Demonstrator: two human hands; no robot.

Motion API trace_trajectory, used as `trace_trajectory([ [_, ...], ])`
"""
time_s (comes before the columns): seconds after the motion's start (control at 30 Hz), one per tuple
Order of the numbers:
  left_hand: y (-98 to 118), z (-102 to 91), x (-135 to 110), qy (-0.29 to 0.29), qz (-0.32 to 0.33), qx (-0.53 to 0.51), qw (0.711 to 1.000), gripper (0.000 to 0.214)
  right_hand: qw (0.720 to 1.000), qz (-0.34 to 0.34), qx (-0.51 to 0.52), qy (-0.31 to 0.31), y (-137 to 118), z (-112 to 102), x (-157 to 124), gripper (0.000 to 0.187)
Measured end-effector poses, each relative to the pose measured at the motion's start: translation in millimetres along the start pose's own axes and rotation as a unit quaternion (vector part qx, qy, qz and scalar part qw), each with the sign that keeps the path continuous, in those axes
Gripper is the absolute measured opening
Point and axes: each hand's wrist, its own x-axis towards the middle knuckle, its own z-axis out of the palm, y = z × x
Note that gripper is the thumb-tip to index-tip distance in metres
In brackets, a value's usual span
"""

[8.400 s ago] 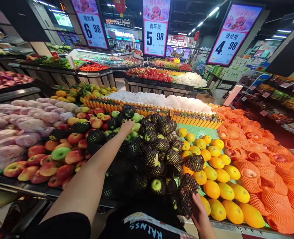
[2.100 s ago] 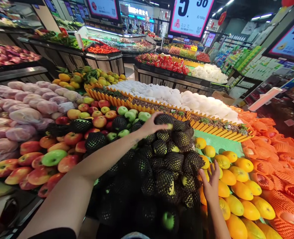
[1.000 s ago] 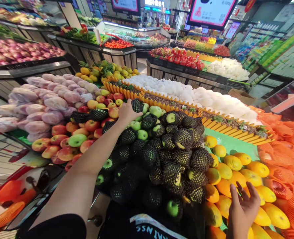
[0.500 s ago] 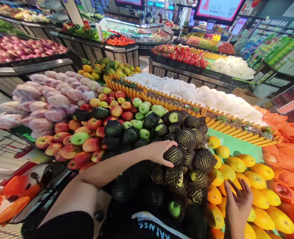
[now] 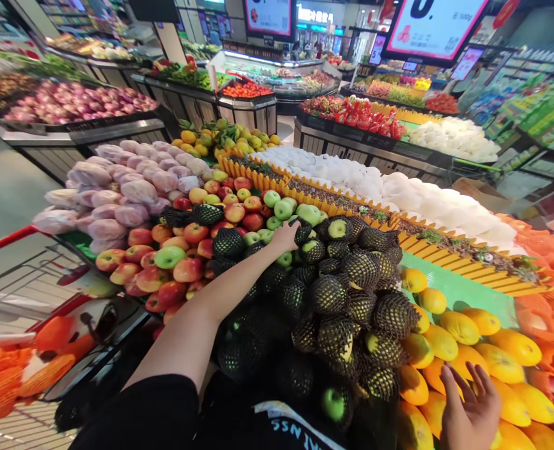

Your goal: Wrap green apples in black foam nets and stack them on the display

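My left hand (image 5: pixel 286 237) reaches across the heap. Its fingers curl round the left side of a green apple in a black foam net (image 5: pixel 303 230), which still sits among its neighbours. Just right of and below it is a pile of yellow-green fruit in black nets (image 5: pixel 329 294). Loose green apples (image 5: pixel 308 214) lie behind my fingers, and red apples (image 5: pixel 187 270) spread to the left. My right hand (image 5: pixel 471 403) hovers at the lower right with its fingers apart, holding nothing, over oval yellow melon-like fruit (image 5: pixel 458 327).
A shopping cart (image 5: pixel 19 275) with orange-netted goods stands at the left. Wrapped pink fruit (image 5: pixel 117 187) is piled beyond the apples. A low yellow fence (image 5: pixel 468 269) divides off white-wrapped fruit (image 5: pixel 426 197). Orange-netted fruit (image 5: pixel 548 312) lies far right.
My left hand has left the netted fruit in the middle of the pile and moved up and left to a netted green apple. My right hand remains open. The view has shifted slightly.
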Motion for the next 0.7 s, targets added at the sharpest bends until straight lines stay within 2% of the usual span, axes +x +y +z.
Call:
trace_trajectory([
  [0.13, -1.5, -13.9, -11.0, 0.045, 0.010, -0.021, 0.999, 0.074, 1.000, 0.003, 0.015, 0.010, -4.2, -1.3, -0.2, 0.088],
  [0.2, -0.8, -24.9, -22.6, 0.094, 0.031, -0.048, 0.994, 0.074, 1.000, -0.006, 0.020, 0.013, -5.9, -2.0, -1.2, 0.086],
  [0.3, 6.6, -41.3, -48.2, 0.178, 0.105, -0.114, 0.972, 0.072, 0.999, -0.026, 0.019, 0.005, -6.0, -0.9, -3.7, 0.079],
  [0.37, 16.6, -49.7, -71.1, 0.200, 0.168, -0.153, 0.953, 0.070, 0.999, -0.037, 0.021, -0.006, -4.3, 2.1, -6.1, 0.075],
  [0.47, 37.6, -53.3, -112.5, 0.182, 0.232, -0.199, 0.935, 0.067, 0.998, -0.047, 0.026, -0.031, -0.9, 7.8, -11.0, 0.068],
  [0.53, 54.9, -47.5, -141.3, 0.155, 0.255, -0.234, 0.925, 0.069, 0.997, -0.056, 0.022, -0.049, 0.1, 10.4, -16.2, 0.063],
  [0.63, 84.9, -25.3, -178.7, 0.086, 0.309, -0.253, 0.913, 0.072, 0.991, -0.093, 0.005, -0.092, -2.2, 12.4, -28.2, 0.058],
  [0.7, 106.4, -4.1, -195.7, 0.037, 0.355, -0.201, 0.912, 0.073, 0.979, -0.146, -0.014, -0.142, -4.7, 14.8, -38.5, 0.057],
])
